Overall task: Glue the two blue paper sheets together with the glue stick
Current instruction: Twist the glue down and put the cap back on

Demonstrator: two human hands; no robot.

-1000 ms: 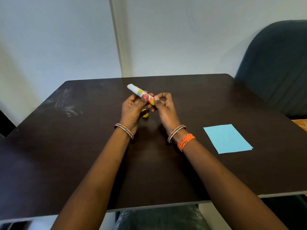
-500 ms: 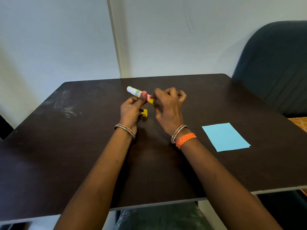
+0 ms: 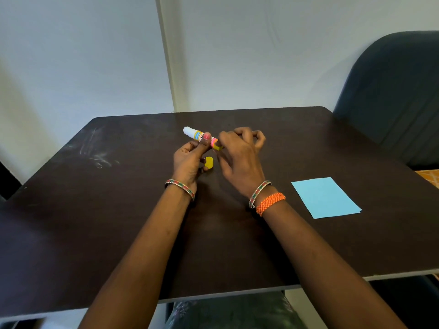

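My left hand (image 3: 190, 160) holds the glue stick (image 3: 195, 134) above the middle of the table, thumb on top, white end pointing far left. My right hand (image 3: 237, 154) pinches the stick's yellow base end with thumb and forefinger. The yellow cap (image 3: 209, 162) shows just below, at the fingers of my left hand; whether it lies on the table or is held I cannot tell. Two light blue paper sheets (image 3: 325, 197) lie stacked flat on the table to the right, apart from both hands.
The dark brown table (image 3: 95, 210) has pale scuff marks (image 3: 95, 155) at the far left. A dark upholstered chair (image 3: 394, 96) stands at the table's far right corner. White walls rise behind the table.
My right hand has turned at the stick's yellow end, fingers spreading upward. The glue stick has lowered to a flatter angle. The papers have not moved.
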